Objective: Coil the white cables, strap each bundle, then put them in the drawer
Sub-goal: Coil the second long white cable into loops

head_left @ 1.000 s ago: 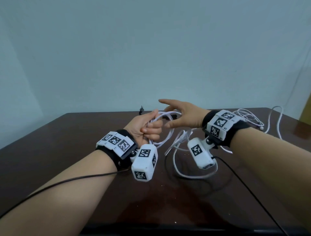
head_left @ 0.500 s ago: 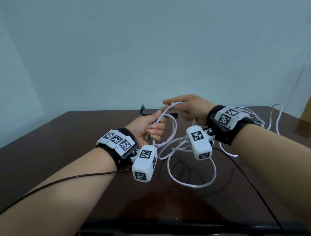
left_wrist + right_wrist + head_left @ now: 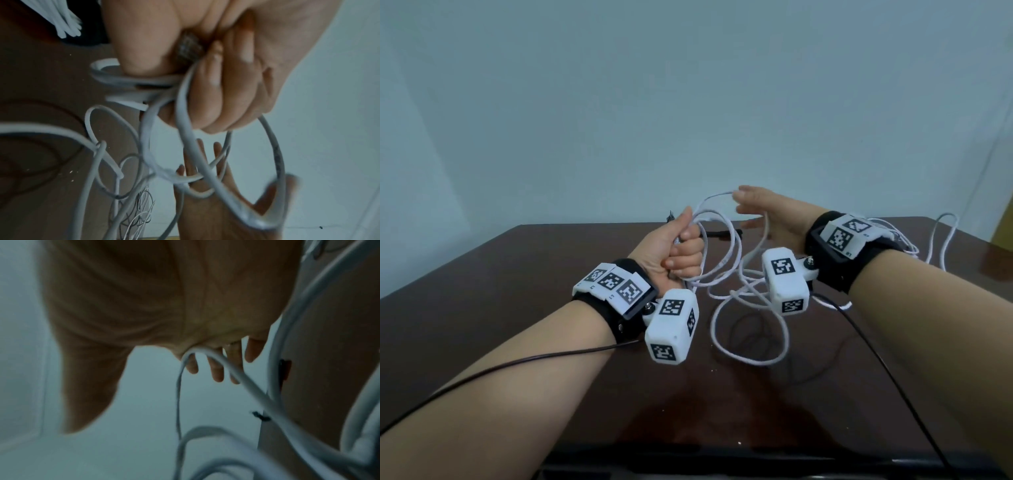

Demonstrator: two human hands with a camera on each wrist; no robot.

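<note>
left hand [image 3: 674, 250] clenched round coils of white cable [image 3: 726, 263] above table [image 3: 517, 274]; right hand [image 3: 770, 219] fingers straight, strand draped over them.

A dark brown glossy table [image 3: 482, 308] stands against a plain pale blue-grey wall [image 3: 688, 102].

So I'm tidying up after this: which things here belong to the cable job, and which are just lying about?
Job:
- white cable, loops gripped in left hand, draped over open right hand
- thin white cables, far right on table

Lying about:
- black item behind the hands
</note>
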